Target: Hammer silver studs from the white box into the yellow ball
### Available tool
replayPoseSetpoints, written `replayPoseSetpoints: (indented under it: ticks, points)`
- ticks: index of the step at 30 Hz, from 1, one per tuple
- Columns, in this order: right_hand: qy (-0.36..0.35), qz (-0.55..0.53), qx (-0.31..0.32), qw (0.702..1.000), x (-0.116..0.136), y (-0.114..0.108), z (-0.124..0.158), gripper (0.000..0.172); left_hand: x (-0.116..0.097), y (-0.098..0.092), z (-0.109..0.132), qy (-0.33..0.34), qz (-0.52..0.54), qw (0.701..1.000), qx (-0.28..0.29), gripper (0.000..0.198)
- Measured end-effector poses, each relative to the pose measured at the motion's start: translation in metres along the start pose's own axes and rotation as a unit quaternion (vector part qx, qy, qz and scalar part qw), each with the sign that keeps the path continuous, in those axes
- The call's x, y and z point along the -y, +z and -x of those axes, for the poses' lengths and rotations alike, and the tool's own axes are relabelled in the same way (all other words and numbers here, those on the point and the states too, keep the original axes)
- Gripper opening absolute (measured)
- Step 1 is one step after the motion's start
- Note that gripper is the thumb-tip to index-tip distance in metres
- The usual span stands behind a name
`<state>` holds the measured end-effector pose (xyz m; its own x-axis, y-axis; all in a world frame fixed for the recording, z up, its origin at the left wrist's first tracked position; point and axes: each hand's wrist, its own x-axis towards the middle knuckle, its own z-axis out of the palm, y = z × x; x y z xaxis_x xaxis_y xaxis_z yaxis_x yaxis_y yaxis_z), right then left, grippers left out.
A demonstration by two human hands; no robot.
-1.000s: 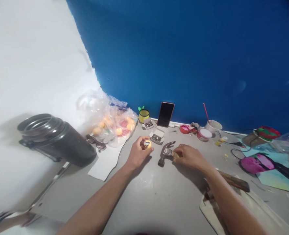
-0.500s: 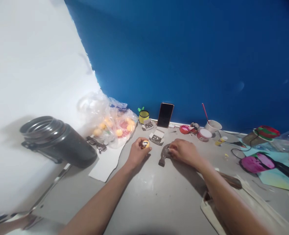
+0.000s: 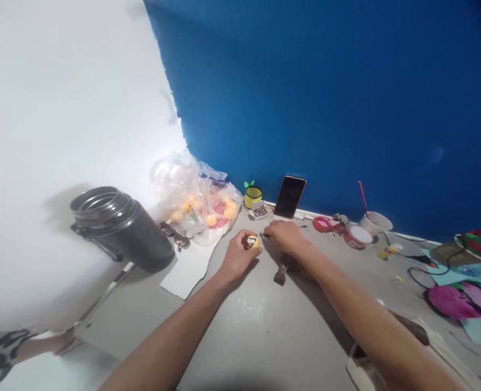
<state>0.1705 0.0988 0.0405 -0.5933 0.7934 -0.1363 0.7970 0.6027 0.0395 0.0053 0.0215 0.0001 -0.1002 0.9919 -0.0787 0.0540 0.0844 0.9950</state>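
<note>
My left hand [image 3: 240, 254] is closed around a small yellow ball [image 3: 255, 242] with shiny silver studs on one side. Across from it, my right hand [image 3: 284, 235] reaches down with bent fingers where the near small box stands, covering most of that box. The right fingertips are pressed together, and anything between them is too small to make out. A claw hammer [image 3: 280, 273] lies on the table under my right wrist, its handle hidden by the forearm. Behind the hands stands a second small open box [image 3: 259, 210] of metal pieces.
A large dark flask [image 3: 122, 231] stands at left, by folded glasses [image 3: 175, 234] and a plastic bag [image 3: 208, 203] of yellow balls. A phone [image 3: 290, 196] leans at the wall. Paint tubs [image 3: 358, 237] and a cup [image 3: 377, 223] stand right. Another person's arm [image 3: 40, 347] shows lower left.
My right hand has let go of the hammer and moved forward and left over the near box. My left hand still holds the ball. The view has shifted, so everything sits further right.
</note>
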Motion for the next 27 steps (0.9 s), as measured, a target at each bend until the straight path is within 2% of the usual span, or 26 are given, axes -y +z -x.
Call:
replayPoseSetpoints:
  ticks: [10,13,15,17,19,20,23,25,27]
  points:
    - [0.043,-0.005,-0.014,0.999,0.001,0.012,0.001,0.028,-0.001,0.003,0.002,-0.029,0.015,0.999,-0.003,0.034]
    - [0.055,-0.014,-0.021,0.998,-0.001,0.011,0.003,0.026,-0.002,0.003,0.002,-0.026,0.022,0.999,-0.003,0.040]
    - [0.073,-0.053,-0.037,0.995,-0.003,0.008,0.007,0.022,-0.004,0.002,0.003,-0.026,0.028,0.999,0.005,0.043]
    - [0.085,-0.148,-0.066,0.983,-0.005,0.005,0.014,0.018,-0.006,0.002,0.003,-0.032,0.034,0.999,0.016,0.039]
    - [0.079,-0.292,-0.095,0.948,-0.005,0.001,0.025,0.014,-0.009,0.003,0.004,-0.049,0.036,0.998,0.025,0.035]
    - [0.075,-0.373,-0.104,0.919,-0.004,-0.001,0.033,0.013,-0.011,0.003,0.005,-0.055,0.031,0.998,0.026,0.034]
    - [0.092,-0.584,-0.097,0.801,0.006,-0.003,0.056,0.018,-0.014,0.005,0.008,-0.018,-0.025,0.999,0.017,0.026]
    - [0.101,-0.669,-0.081,0.732,0.016,0.000,0.068,0.026,-0.014,0.005,0.011,0.032,-0.073,0.997,0.016,0.023]
    - [0.102,-0.715,-0.075,0.687,0.026,0.007,0.074,0.031,-0.013,0.006,0.013,0.065,-0.104,0.992,0.030,0.023]
